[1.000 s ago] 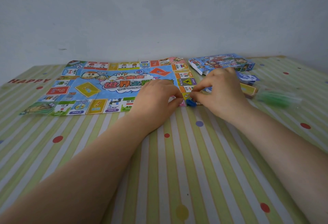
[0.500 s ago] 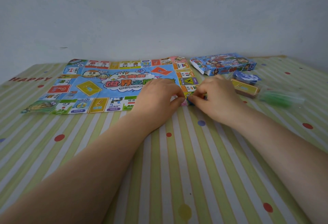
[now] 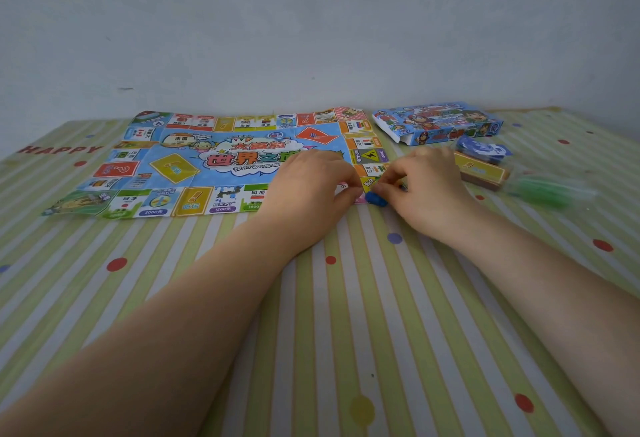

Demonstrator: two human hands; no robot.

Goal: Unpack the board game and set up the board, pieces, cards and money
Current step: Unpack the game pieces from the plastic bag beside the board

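The step in hand looks like standing the blue piece [image 3: 376,199] on the near right corner of the board [image 3: 180,173]. It is best set down slowly, base flat, inside the corner square, with the paper held taut. The right hand [image 3: 424,187] has its fingers curled in, fingertips touching the piece. The left hand [image 3: 308,187] rests half closed on the board beside it, holding nothing visible.

A table w/ striped, dotted cloth [image 3: 346,315] is covered at the far side by an unfolded paper board [image 3: 194,162], w/ a blue piece [image 3: 375,199] at its near-right corner, then game box [image 3: 440,121], card stacks [image 3: 481,173] & a green bag [image 3: 547,192] laid to the right.
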